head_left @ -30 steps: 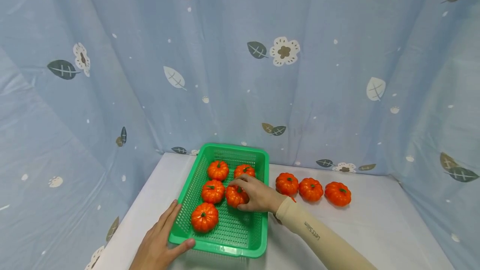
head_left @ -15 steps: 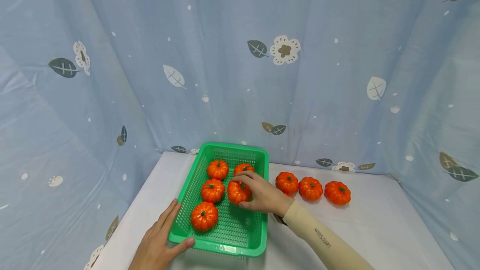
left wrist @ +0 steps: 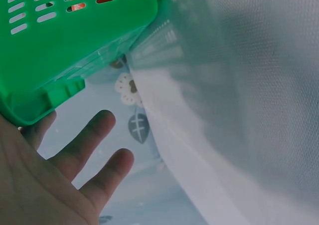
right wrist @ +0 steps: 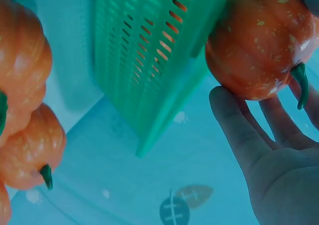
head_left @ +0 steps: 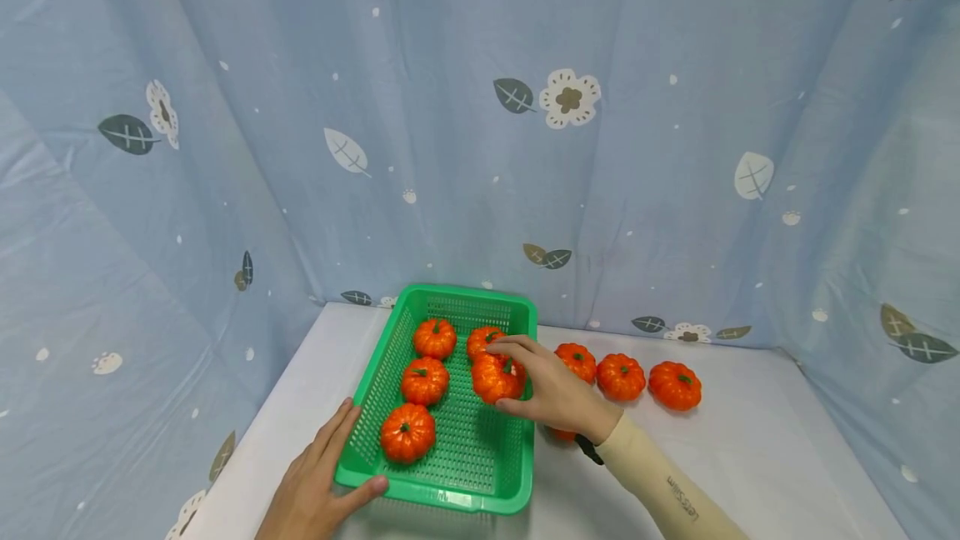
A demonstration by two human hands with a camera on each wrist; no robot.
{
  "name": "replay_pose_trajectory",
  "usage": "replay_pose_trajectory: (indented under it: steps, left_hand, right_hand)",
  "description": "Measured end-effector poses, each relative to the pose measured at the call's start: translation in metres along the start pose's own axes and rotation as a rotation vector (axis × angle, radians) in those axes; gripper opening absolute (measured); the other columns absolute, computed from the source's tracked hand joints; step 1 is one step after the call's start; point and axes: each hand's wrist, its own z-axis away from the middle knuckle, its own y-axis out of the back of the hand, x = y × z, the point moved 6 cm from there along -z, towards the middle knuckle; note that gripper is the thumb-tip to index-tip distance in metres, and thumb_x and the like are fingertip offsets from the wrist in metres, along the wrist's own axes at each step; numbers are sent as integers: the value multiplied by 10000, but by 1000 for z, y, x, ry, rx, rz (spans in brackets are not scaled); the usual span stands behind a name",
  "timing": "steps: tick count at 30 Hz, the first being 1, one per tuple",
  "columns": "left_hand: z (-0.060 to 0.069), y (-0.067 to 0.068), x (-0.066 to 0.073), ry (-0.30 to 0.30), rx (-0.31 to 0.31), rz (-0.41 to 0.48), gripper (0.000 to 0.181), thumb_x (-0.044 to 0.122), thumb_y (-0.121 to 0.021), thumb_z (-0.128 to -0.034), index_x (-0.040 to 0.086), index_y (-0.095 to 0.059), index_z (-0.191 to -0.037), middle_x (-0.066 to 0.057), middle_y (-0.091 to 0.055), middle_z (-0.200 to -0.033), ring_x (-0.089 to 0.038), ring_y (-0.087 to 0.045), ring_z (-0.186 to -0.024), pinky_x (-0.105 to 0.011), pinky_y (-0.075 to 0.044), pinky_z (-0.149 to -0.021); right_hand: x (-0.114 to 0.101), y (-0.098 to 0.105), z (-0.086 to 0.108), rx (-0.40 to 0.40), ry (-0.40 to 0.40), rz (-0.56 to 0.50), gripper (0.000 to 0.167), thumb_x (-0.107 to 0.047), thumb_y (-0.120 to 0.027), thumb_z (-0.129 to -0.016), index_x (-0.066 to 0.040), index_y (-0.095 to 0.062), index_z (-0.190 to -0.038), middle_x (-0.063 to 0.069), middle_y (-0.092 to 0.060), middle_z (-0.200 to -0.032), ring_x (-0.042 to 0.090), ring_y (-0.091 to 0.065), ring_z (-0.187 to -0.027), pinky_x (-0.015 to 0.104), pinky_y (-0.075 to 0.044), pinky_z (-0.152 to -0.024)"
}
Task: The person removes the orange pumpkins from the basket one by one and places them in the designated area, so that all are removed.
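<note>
The right hand [head_left: 557,386] pinches an orange pumpkin [head_left: 495,382] between its thumb and fingers, over the green basket [head_left: 442,497] and close to its right edge; the green stem of this held pumpkin shows in the head and right wrist views; the left hand [head_left: 318,473] lies at the basket's near left corner, its fingers straight along the left edge and its thumb over the near edge; the two hands are well apart.

Inside the basket, three pumpkins line its left side: a far one [head_left: 435,338] toward the far left corner, a middle one [head_left: 425,382], and a near one [head_left: 407,433] toward the near left corner; a fourth [head_left: 480,342] lies toward the far right corner, partly hidden.

On the white surface [head_left: 757,407], near its far edge and right of the basket, three more pumpkins [head_left: 620,377] form a row; another [head_left: 562,435] shows partly under the right wrist; a beige sleeve [head_left: 667,482] covers the right forearm; a blue printed cloth [head_left: 450,107] hangs behind the surface.
</note>
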Motion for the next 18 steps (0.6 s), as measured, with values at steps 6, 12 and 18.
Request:
replay_pose_trajectory:
  steps: [6, 12, 18]
  left_hand:
    - [0, -1, 0, 13, -17, -1, 995, 564, -792, -817, 235, -299, -1616, -23, -305, -1644, -400, -491, -1335, -659, -460, -946]
    - [-1, 0, 0, 19, -18, 1, 988, 550, -795, -822, 234, -300, -1616, -27, -307, -1642, -405, -491, -1334, -663, -460, -943]
    - [-1, 0, 0, 27, -30, -1, 975, 549, -787, -830, 231, -304, -1615, -27, -307, -1643, -415, -498, -1328, -670, -462, -937]
  right_hand:
    - [-1, 15, 15, 65, -13, 5, 693, -324, -841, -852, -206, -529, -1460, -4, -464, -1492, 165, -492, -1321, 419, -524, -1004]
    - [-2, 29, 28, 114, -22, 27, 695, -297, -863, -828, -201, -548, -1440, -56, -478, -1473, 154, -497, -1312, 411, -519, -1011]
    - [7, 35, 45, 151, -67, 33, 692, -283, -877, -815, -231, -557, -1426, -56, -475, -1477, 168, -486, -1329, 434, -517, -1014]
